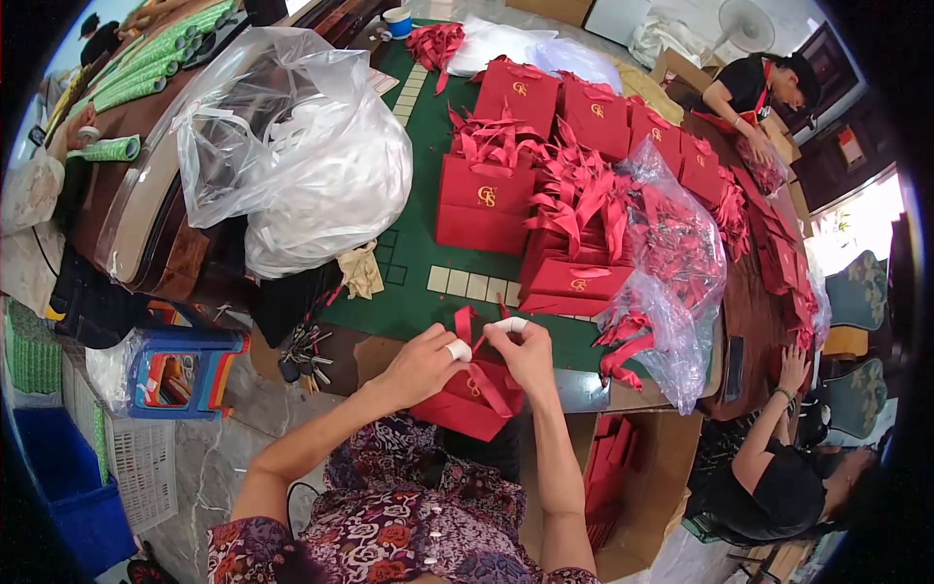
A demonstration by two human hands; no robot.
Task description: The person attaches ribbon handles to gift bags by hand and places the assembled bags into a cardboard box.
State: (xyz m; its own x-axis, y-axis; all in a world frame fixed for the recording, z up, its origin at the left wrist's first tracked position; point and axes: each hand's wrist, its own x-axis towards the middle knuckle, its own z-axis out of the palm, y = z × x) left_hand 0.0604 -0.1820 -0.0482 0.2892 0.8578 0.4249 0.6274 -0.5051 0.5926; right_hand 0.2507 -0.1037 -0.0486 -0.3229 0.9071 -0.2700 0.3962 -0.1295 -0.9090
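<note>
both hands pinch a red ribbon over the bag (pixel 465 397) at the near bench (pixel 413 263) edge: left hand (pixel 420 365) and right hand (pixel 525 352) closed on its ends. seemingly the tying step; next calls for steady tension while knotting.

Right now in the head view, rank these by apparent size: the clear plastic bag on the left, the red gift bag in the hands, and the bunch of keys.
1. Clear plastic bag, largest.
2. Red gift bag, though it looks larger for being close to the camera.
3. Bunch of keys, smallest.
</note>
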